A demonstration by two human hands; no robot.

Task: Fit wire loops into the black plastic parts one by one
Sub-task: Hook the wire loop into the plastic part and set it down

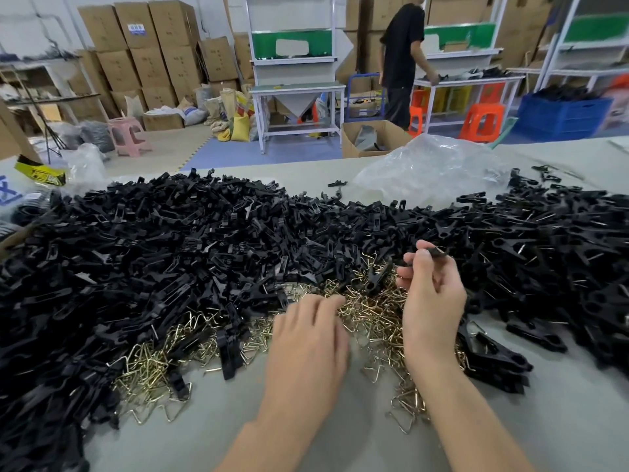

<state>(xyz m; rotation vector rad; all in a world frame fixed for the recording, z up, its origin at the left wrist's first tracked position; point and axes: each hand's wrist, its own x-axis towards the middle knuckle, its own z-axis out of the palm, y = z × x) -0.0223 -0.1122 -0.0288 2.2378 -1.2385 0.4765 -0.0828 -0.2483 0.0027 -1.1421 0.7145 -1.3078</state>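
Currently the right hand [432,301] is raised over the middle of the desk [323,437], thumb and forefinger pinching one black plastic part [438,252] at its upper end; the remaining fingers are loosely curled beneath. Whether a wire sits in that part cannot be told.

The left hand [308,338] lies palm down just beside it, nearer the front edge, fingers close together and bent, their tips resting on the heap of wire loops [374,311]. The fingertips are hidden among the wires, so it cannot be told whether they hold one.

Brass-coloured wire loops spread in a band from the left-front part of the desk to under both hands, with a few stray loops lying toward the front edge. A large heap of black plastic parts [170,240] covers the left side and the middle of the desk up to the back edge, overlapping the wires. A second black heap [561,233] covers the right side. A crumpled clear plastic bag [429,168] lies at the back edge, between the two heaps.

Beyond the desk a person in a black shirt [403,59] stands at a white workbench. Stacked cardboard boxes [146,52] line the far wall, with a pink stool [127,134] on the floor below them, an orange stool [481,120] and a blue crate [561,114] to the right.
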